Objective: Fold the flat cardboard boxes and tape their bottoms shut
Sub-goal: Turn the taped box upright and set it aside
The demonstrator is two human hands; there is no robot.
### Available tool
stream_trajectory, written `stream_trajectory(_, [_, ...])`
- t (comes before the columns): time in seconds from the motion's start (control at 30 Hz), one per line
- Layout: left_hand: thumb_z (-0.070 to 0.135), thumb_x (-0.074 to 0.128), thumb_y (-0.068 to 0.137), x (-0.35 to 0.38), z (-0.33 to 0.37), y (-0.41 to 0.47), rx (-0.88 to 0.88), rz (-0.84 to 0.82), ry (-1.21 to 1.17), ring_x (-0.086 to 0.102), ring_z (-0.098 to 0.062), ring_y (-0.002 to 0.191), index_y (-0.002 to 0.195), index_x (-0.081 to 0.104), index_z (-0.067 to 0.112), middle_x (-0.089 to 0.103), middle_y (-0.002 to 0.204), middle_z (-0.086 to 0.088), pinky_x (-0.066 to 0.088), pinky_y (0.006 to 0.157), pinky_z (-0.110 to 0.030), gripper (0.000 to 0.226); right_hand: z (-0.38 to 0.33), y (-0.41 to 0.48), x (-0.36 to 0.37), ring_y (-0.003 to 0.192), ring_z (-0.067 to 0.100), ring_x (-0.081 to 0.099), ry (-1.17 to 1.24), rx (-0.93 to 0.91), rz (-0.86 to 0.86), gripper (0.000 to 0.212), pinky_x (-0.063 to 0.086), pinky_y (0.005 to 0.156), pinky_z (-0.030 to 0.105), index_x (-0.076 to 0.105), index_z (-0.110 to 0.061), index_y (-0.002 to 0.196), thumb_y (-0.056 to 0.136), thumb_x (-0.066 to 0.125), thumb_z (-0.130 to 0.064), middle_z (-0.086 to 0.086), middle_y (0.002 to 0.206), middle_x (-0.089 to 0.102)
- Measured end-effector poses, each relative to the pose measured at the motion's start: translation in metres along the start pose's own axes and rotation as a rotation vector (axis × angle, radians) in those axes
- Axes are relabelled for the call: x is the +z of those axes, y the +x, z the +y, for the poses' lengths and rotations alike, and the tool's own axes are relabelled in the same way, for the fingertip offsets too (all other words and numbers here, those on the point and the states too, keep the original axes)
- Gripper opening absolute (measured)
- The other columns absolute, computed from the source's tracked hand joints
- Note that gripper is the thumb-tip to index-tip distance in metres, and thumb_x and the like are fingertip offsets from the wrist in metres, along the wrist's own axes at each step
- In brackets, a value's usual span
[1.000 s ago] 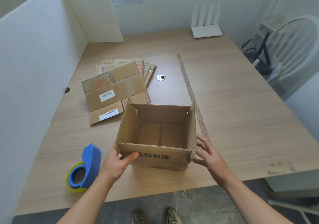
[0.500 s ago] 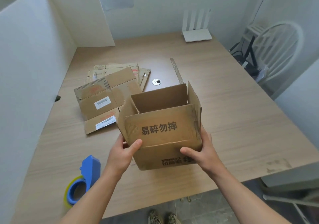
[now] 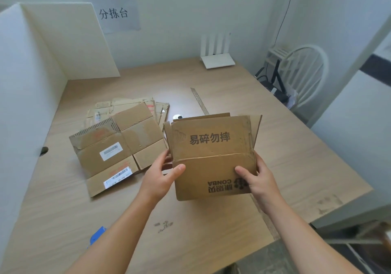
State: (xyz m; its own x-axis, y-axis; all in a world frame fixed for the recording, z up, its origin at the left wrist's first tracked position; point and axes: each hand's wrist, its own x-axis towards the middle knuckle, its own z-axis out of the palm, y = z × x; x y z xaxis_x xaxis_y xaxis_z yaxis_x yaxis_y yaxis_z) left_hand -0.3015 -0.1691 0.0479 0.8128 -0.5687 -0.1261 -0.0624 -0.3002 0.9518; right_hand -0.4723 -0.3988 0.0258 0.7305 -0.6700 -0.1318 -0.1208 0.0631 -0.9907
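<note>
While my left hand (image 3: 160,178) and right hand (image 3: 261,181) gripped the box (image 3: 211,159), it hung tilted.
Bottom flaps likely needed squaring before taping.

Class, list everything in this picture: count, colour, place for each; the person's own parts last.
held box: one, brown, held above the table
flat boxes: stack, count unclear, brown, on table left of held box
tape dispenser: one, blue, only a corner showing, near left of table
table: one, light wood
router: one, white, far table edge
round disc: one, silvery, on table behind held box
partition: one, white, along table's left side
sign: one, grey, wall
chair: one, white, right of table
left hand: grips held box's left edge
right hand: grips its right edge
</note>
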Motion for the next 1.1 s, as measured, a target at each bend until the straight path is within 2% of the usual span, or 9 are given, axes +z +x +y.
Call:
stream_trajectory(0.17, [0.061, 0.068, 0.075, 0.009, 0.011, 0.038, -0.032, -0.062, 0.039, 0.056, -0.013, 0.119, 0.147, 0.039, 0.042, 0.057, 0.13, 0.01, 0.049, 0.098, -0.04, 0.08, -0.014, 0.024, -0.018, 0.099, -0.001, 0.066, -0.018, -0.022, 0.073, 0.064, 0.061, 0.083, 0.033, 0.05, -0.039, 0.139, 0.082, 0.079, -0.03, -0.022, 0.111, 0.069])
stream_trajectory(0.4, [0.05, 0.069, 0.086, 0.029, 0.028, 0.098, 0.0, -0.009, 0.216, 0.054, -0.013, 0.117, 0.148, 0.039, 0.029, 0.056, 0.131, 0.004, 0.045, 0.092, -0.033, 0.072, -0.022, 0.079, -0.065, 0.112, 0.013, 0.062, -0.046, -0.021, 0.151, 0.063, 0.057, 0.092, 0.046, 0.05, -0.047, 0.136, 0.081, 0.079, -0.035, -0.019, 0.115, 0.069])
stream_trajectory(0.5, [0.047, 0.069, 0.086, 0.045, 0.044, 0.139, 0.061, 0.005, 0.402, 0.054, -0.013, 0.117, 0.146, 0.044, 0.023, 0.057, 0.132, 0.001, 0.041, 0.093, -0.03, 0.069, -0.026, 0.122, -0.092, 0.11, 0.008, 0.063, -0.049, -0.048, 0.16, 0.059, 0.057, 0.092, 0.042, 0.051, -0.058, 0.128, 0.079, 0.079, -0.039, -0.022, 0.114, 0.068])
stream_trajectory(0.6, [0.048, 0.066, 0.089, 0.069, 0.067, 0.191, 0.118, -0.006, 0.615, 0.052, -0.016, 0.123, 0.144, 0.045, 0.022, 0.056, 0.135, 0.001, 0.042, 0.102, -0.035, 0.065, -0.033, 0.18, -0.121, 0.103, -0.001, 0.064, -0.043, -0.07, 0.154, 0.056, 0.056, 0.09, 0.035, 0.05, -0.067, 0.119, 0.08, 0.078, -0.038, -0.026, 0.113, 0.067])
stream_trajectory(0.7, [0.05, 0.06, 0.091, 0.104, 0.092, 0.251, 0.15, 0.003, 0.781, 0.05, -0.017, 0.126, 0.143, 0.046, 0.023, 0.054, 0.136, 0.002, 0.042, 0.104, -0.04, 0.061, -0.036, 0.255, -0.153, 0.107, 0.001, 0.061, -0.035, -0.081, 0.152, 0.054, 0.054, 0.085, 0.03, 0.049, -0.072, 0.113, 0.079, 0.077, -0.042, -0.029, 0.111, 0.066])
stream_trajectory(0.83, [0.052, 0.056, 0.092, 0.158, 0.116, 0.33, 0.139, 0.044, 0.996, 0.046, -0.02, 0.129, 0.143, 0.045, 0.025, 0.052, 0.138, 0.004, 0.042, 0.102, -0.04, 0.059, -0.031, 0.364, -0.196, 0.107, -0.004, 0.06, -0.053, -0.091, 0.174, 0.054, 0.055, 0.083, 0.021, 0.046, -0.063, 0.128, 0.09, 0.071, -0.034, -0.034, 0.11, 0.063])
stream_trajectory(0.87, [0.052, 0.056, 0.092, 0.171, 0.119, 0.348, 0.132, 0.035, 1.007, 0.045, -0.02, 0.129, 0.143, 0.044, 0.026, 0.052, 0.139, 0.004, 0.042, 0.103, -0.039, 0.059, -0.028, 0.388, -0.204, 0.107, -0.005, 0.061, -0.069, -0.093, 0.168, 0.053, 0.055, 0.084, 0.02, 0.046, -0.058, 0.133, 0.092, 0.068, -0.033, -0.032, 0.111, 0.063])
stream_trajectory(0.97, [0.049, 0.06, 0.091, 0.211, 0.124, 0.397, 0.023, 0.013, 0.829, 0.043, -0.018, 0.134, 0.149, 0.039, 0.024, 0.048, 0.145, 0.001, 0.037, 0.107, -0.038, 0.066, -0.016, 0.455, -0.222, 0.118, 0.006, 0.059, -0.082, -0.084, 0.09, 0.052, 0.052, 0.1, 0.037, 0.045, -0.042, 0.142, 0.096, 0.063, -0.028, -0.013, 0.129, 0.062])
stream_trajectory(1.1, [0.049, 0.065, 0.086, 0.248, 0.12, 0.438, -0.08, 0.055, 0.568, 0.049, -0.015, 0.13, 0.137, 0.05, 0.029, 0.054, 0.139, 0.008, 0.045, 0.103, -0.041, 0.056, -0.005, 0.503, -0.234, 0.124, 0.008, 0.056, 0.005, -0.067, 0.052, 0.045, 0.051, 0.101, 0.039, 0.052, -0.063, 0.122, 0.092, 0.066, -0.032, -0.011, 0.134, 0.059])
